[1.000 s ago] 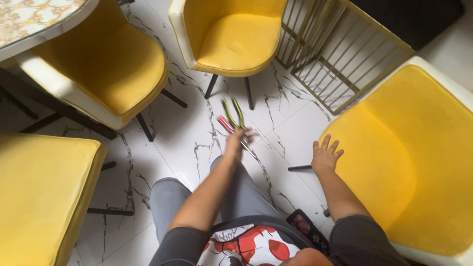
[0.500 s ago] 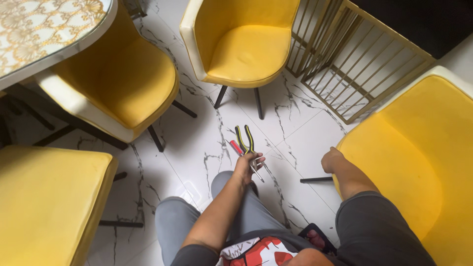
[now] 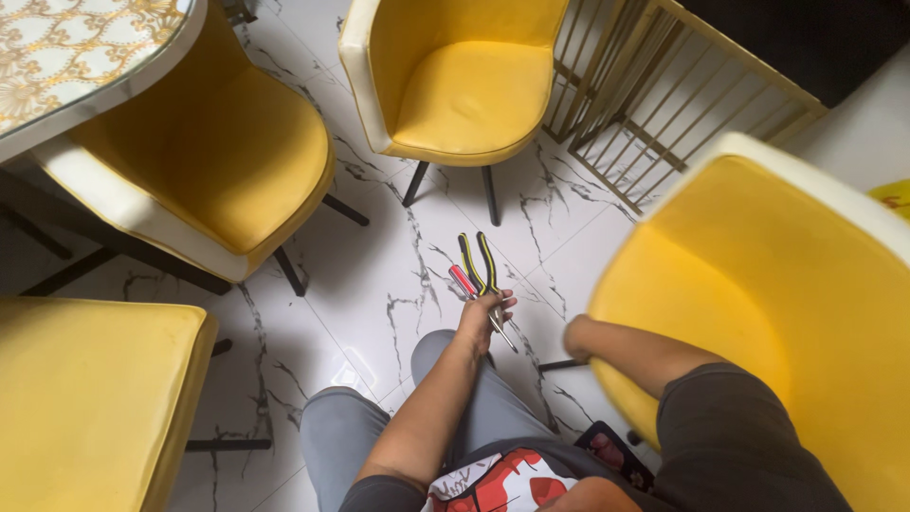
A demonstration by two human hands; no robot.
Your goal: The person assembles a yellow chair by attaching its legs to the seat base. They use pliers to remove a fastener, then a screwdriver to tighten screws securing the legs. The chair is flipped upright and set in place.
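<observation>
Left hand (image 3: 483, 318) gripping pliers (image 3: 479, 261) and a red screwdriver (image 3: 466, 283) over the marble floor (image 3: 379, 284), right hand (image 3: 575, 337) blurry beside a yellow chair (image 3: 758, 303), grip unclear

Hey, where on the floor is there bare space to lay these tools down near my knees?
Bare marble floor lies ahead of the left hand, which holds pliers and a screwdriver, between the left yellow chair and the far chair. It is crowded at right: the right hand is under the big yellow chair.
</observation>
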